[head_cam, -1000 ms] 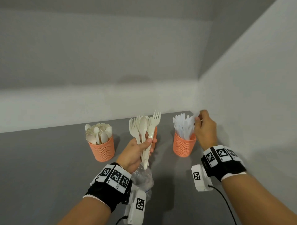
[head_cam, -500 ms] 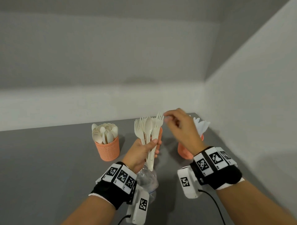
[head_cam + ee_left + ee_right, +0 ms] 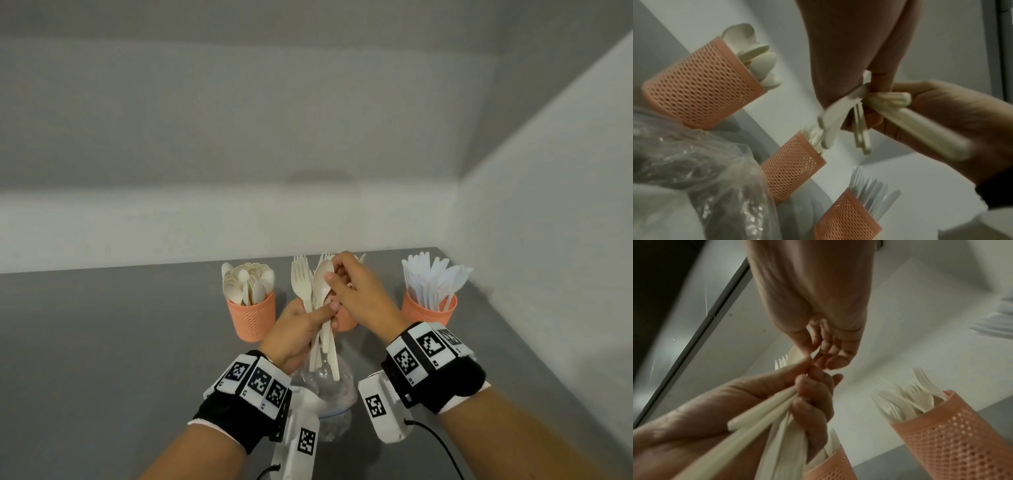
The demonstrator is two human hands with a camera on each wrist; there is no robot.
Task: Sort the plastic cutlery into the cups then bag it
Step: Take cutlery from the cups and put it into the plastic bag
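My left hand [image 3: 325, 313] grips a bundle of cream forks and a spoon [image 3: 321, 284] upright above the table [image 3: 102, 342]. My right hand [image 3: 332, 279] has come over the bundle and pinches the spoon at its bowl. In the right wrist view its thumb and fingers [image 3: 807, 352] close just above the left fist. Three orange mesh cups stand in a row: the spoon cup [image 3: 252, 318] on the left, the fork cup [image 3: 347, 323] mostly hidden behind my hands, and the knife cup [image 3: 428, 310] on the right. A clear plastic bag [image 3: 330, 390] lies under my left wrist.
White walls close the table at the back and the right, with the knife cup near the corner. A cable [image 3: 442, 445] trails from my right wrist camera. Bare grey tabletop stretches to the left of the spoon cup.
My right hand left the knife cup, swung left to the bundle and now pinches the spoon. My left hand kept its grip on the bundle.
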